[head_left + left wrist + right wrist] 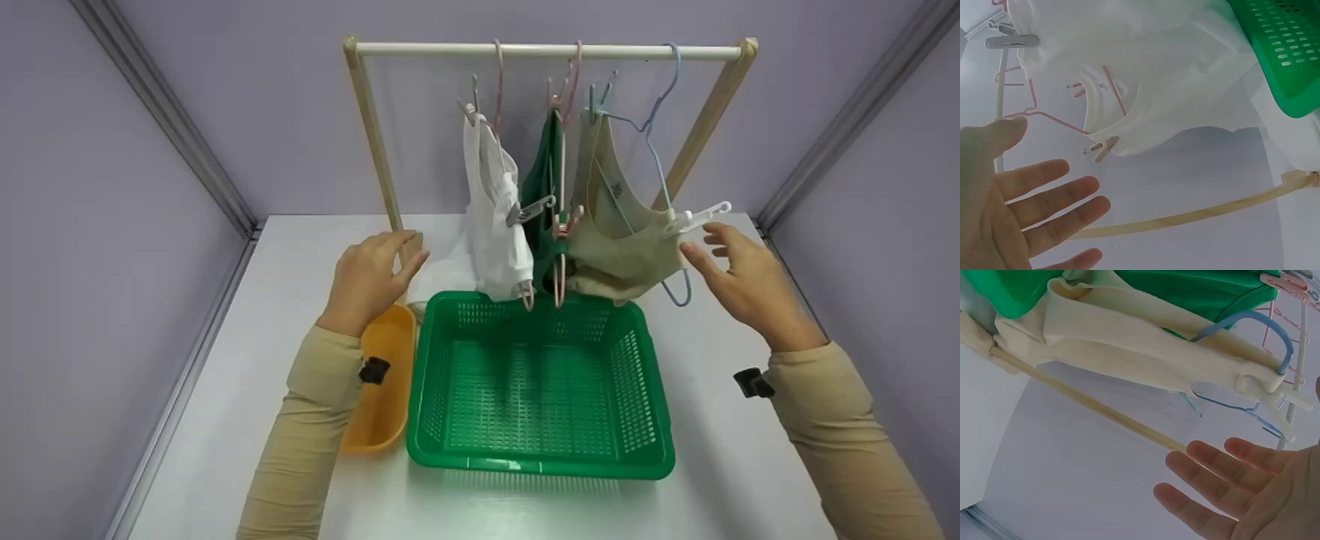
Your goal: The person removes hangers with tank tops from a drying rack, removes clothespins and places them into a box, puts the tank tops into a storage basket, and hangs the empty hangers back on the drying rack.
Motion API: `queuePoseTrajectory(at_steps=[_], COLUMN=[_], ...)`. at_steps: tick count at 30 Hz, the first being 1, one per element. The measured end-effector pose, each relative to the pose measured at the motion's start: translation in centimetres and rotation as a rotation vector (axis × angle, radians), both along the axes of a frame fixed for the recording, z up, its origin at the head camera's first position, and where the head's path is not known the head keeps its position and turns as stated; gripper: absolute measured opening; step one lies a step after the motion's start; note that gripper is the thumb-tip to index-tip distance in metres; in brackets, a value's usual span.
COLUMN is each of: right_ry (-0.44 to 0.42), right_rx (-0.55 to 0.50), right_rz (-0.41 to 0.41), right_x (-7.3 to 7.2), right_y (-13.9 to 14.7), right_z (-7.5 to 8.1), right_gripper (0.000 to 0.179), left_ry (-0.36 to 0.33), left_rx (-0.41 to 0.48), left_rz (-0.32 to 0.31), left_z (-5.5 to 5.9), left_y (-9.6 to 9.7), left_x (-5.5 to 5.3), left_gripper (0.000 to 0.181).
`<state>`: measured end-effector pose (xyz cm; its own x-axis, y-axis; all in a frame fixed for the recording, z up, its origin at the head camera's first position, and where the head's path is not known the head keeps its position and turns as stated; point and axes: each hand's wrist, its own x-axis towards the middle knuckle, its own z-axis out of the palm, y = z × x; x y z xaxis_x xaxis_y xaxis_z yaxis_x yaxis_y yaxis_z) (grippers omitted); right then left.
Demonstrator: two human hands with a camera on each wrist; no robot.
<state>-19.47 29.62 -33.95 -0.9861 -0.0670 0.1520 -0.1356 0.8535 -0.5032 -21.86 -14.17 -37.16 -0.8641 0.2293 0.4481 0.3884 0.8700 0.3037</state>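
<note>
My left hand (371, 279) is held over the table with its fingers loosely extended, near the rack's left post. In the left wrist view its fingers are spread and hold nothing, beside a white shirt (1174, 101) on a pink hanger. My right hand (746, 281) hovers just right of a beige top (637, 259); its fingers are empty in the right wrist view. A white clothespin (697, 218) clips the beige top's near shoulder to a blue hanger (654, 150). Between the two garments hangs a green top (541, 187), pinned with pink clothespins. A grey clothespin (532, 211) grips the white shirt's shoulder.
A rack with a white bar (435, 49) and wooden posts carries all three hangers. In front stands a green perforated basket (540, 466), its inside bare. An orange basin (388, 427) sits left of it, partly under my left forearm. Pale walls enclose the table.
</note>
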Motion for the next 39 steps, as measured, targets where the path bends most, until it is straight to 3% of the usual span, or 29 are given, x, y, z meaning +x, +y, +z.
queuePoseTrajectory(at_steps=[8, 17, 29, 39], right_ry=[0.050, 0.138, 0.254, 0.350], right_rx=[-0.082, -0.128, -0.190, -0.170], right_rz=[-0.027, -0.058, -0.161, -0.171], right_x=[0.6, 1.2, 0.7, 0.0], right_y=[-1.1, -2.7, -4.1, -4.8], right_z=[-0.2, -0.8, -1.3, -2.1], right_gripper=[0.062, 0.052, 0.034, 0.025], left_ry=[0.026, -0.103, -0.134, -0.193], left_rx=[0.055, 0.118, 0.135, 0.152], left_rz=[-0.072, -0.088, -0.122, -0.161], left_z=[-1.0, -2.7, -4.0, -5.4], left_y=[0.5, 1.3, 2.6, 3.7], left_x=[0.8, 1.7, 2.5, 2.9], left_gripper=[0.036, 0.031, 0.031, 0.028])
